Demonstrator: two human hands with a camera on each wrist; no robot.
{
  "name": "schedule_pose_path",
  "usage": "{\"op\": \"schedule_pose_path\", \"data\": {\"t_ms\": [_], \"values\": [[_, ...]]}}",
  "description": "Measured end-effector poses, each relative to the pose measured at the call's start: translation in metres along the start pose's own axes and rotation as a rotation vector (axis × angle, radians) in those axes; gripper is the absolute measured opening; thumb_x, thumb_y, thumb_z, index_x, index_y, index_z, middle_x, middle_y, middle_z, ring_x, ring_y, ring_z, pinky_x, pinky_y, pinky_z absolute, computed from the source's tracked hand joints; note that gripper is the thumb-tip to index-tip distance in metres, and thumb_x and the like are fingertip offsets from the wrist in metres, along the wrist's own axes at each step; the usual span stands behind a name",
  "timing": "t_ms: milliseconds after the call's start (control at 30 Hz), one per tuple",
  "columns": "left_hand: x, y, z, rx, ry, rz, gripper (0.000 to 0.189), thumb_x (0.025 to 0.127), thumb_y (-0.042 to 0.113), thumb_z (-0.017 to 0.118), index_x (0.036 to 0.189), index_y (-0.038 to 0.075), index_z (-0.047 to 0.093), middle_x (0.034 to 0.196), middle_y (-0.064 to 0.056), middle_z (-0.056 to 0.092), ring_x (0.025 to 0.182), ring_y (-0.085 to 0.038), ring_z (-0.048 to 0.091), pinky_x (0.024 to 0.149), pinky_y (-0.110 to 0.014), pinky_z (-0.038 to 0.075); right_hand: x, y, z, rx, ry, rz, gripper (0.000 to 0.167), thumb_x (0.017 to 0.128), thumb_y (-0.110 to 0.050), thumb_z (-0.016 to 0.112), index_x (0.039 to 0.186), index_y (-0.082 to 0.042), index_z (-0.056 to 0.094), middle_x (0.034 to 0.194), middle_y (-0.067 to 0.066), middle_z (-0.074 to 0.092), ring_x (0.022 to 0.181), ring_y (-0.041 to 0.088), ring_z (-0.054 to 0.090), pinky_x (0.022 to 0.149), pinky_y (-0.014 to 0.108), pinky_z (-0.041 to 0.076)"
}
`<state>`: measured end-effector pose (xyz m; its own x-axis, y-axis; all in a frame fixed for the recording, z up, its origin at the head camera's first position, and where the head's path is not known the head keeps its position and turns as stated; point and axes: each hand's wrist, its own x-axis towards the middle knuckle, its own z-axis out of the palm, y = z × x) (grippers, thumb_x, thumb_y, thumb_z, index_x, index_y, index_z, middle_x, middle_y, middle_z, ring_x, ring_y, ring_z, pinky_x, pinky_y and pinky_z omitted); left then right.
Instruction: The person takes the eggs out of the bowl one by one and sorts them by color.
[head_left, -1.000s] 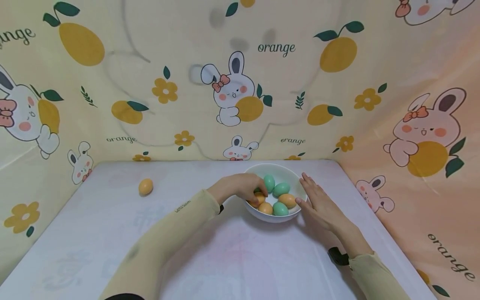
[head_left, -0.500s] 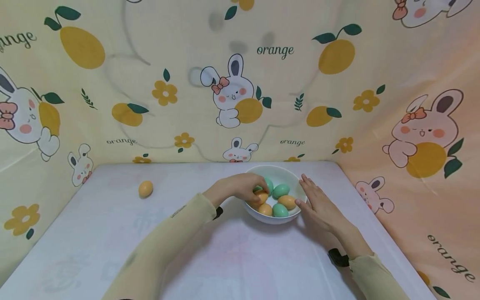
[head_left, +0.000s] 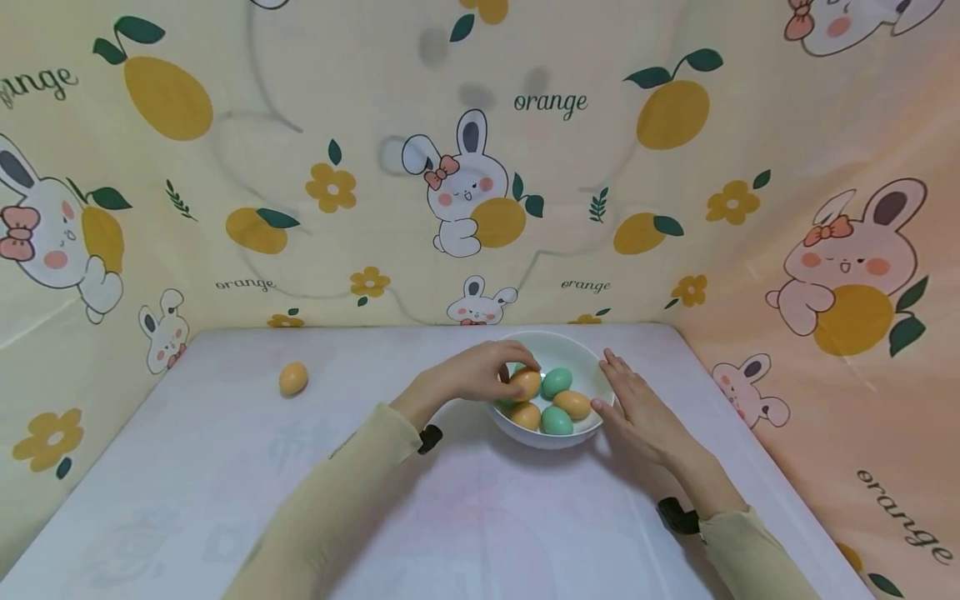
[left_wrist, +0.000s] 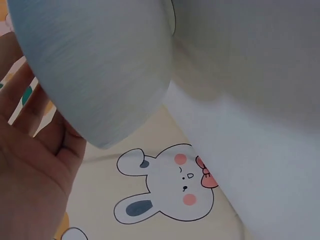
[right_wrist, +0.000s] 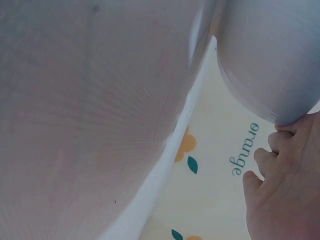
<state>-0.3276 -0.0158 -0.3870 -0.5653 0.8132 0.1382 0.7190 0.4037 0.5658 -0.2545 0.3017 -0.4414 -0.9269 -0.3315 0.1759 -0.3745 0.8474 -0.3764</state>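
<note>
A white bowl (head_left: pixel 552 442) near the back right of the table holds several green and orange eggs, among them a green egg (head_left: pixel 557 382) and an orange egg (head_left: pixel 573 405). My left hand (head_left: pixel 480 372) reaches over the bowl's left rim and pinches an orange egg (head_left: pixel 527 383) between thumb and fingers. In the left wrist view, the bowl's outer wall (left_wrist: pixel 100 70) hides that egg. Against the bowl's right side lies my right hand (head_left: pixel 647 412), fingers straight along the rim; the right wrist view shows its fingers right at the bowl's wall (right_wrist: pixel 275 55).
One more orange egg (head_left: pixel 293 379) lies alone on the back left of the white-covered table (head_left: pixel 480 517). A cloth backdrop (head_left: pixel 360 83) printed with rabbits and oranges rises behind the table and along both sides.
My left hand has drawn slightly up and left, and the orange egg in its fingers has risen above the other eggs. My right hand has stayed at the bowl.
</note>
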Motion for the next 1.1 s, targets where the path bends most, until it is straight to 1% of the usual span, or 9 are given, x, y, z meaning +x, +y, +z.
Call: {"op": "schedule_pose_path", "data": {"t_ms": [200,367,433,533,633,767,867,1000,1100], "values": [[-0.009,-0.002,0.004,-0.059,0.139,0.009,0.04,0.095,0.013,0.076,0.134,0.011,0.068,0.137,-0.001,0.062,0.097,-0.015,0.067,0.088,-0.032,0.058,0.0,0.0,0.0,-0.008,-0.001,0.005,0.078,0.109,-0.051,0.045,0.166,-0.004,0.019,0.175,0.011,0.007,0.159,0.039,0.01,0.125,0.06,0.014],[-0.016,-0.002,0.007,-0.107,0.268,0.025,0.042,0.093,0.01,0.078,0.134,0.008,0.067,0.137,-0.005,0.061,0.096,-0.017,0.067,0.091,-0.042,0.058,0.0,-0.001,-0.001,-0.004,-0.003,0.006,0.078,0.109,-0.051,0.045,0.165,-0.004,0.019,0.174,0.013,0.008,0.159,0.039,0.01,0.125,0.06,0.014],[-0.018,-0.002,0.008,-0.116,0.312,0.025,0.044,0.093,0.011,0.078,0.135,0.007,0.066,0.138,-0.006,0.06,0.095,-0.017,0.067,0.091,-0.044,0.058,0.001,-0.001,-0.001,-0.004,-0.004,0.005,0.078,0.109,-0.05,0.045,0.165,-0.004,0.019,0.174,0.013,0.008,0.159,0.04,0.01,0.125,0.06,0.014],[-0.023,-0.003,0.008,-0.117,0.378,0.028,0.045,0.093,0.012,0.08,0.135,0.005,0.066,0.141,-0.009,0.058,0.094,-0.019,0.068,0.088,-0.045,0.059,0.001,-0.001,-0.001,-0.004,-0.005,0.004,0.078,0.109,-0.05,0.045,0.165,-0.004,0.019,0.174,0.013,0.008,0.159,0.04,0.01,0.126,0.06,0.014],[-0.027,-0.004,0.008,-0.1,0.436,0.025,0.046,0.093,0.013,0.08,0.135,0.006,0.065,0.142,-0.009,0.058,0.092,-0.018,0.068,0.079,-0.042,0.059,0.001,-0.001,0.0,-0.002,-0.005,0.006,0.078,0.109,-0.05,0.046,0.165,-0.003,0.02,0.174,0.013,0.008,0.159,0.04,0.011,0.126,0.06,0.014],[-0.033,-0.008,0.006,-0.079,0.491,0.017,0.045,0.092,0.013,0.081,0.134,0.007,0.065,0.142,-0.009,0.058,0.09,-0.017,0.069,0.072,-0.042,0.056,0.001,-0.001,0.0,-0.001,-0.009,0.007,0.078,0.109,-0.05,0.046,0.165,-0.003,0.019,0.174,0.014,0.008,0.159,0.04,0.01,0.126,0.06,0.013],[-0.038,-0.011,0.004,-0.079,0.522,0.007,0.045,0.092,0.013,0.081,0.134,0.007,0.065,0.142,-0.009,0.059,0.09,-0.017,0.069,0.073,-0.04,0.054,0.001,-0.001,0.0,-0.002,-0.012,0.009,0.078,0.109,-0.05,0.046,0.165,-0.003,0.019,0.174,0.014,0.007,0.159,0.04,0.01,0.126,0.06,0.013],[-0.045,-0.016,-0.001,-0.078,0.548,-0.01,0.046,0.092,0.014,0.081,0.135,0.008,0.065,0.141,-0.007,0.059,0.09,-0.016,0.068,0.073,-0.033,0.05,0.001,0.0,0.001,-0.004,-0.009,0.009,0.079,0.109,-0.051,0.045,0.165,-0.003,0.018,0.174,0.013,0.007,0.159,0.039,0.009,0.126,0.059,0.012],[-0.052,-0.02,-0.004,-0.081,0.558,-0.02,0.046,0.092,0.013,0.081,0.135,0.008,0.065,0.14,-0.005,0.06,0.089,-0.016,0.068,0.074,-0.036,0.05,0.001,0.0,0.001,-0.003,-0.004,0.002,0.078,0.109,-0.05,0.045,0.165,-0.003,0.019,0.174,0.014,0.007,0.159,0.039,0.009,0.126,0.059,0.012]]}}
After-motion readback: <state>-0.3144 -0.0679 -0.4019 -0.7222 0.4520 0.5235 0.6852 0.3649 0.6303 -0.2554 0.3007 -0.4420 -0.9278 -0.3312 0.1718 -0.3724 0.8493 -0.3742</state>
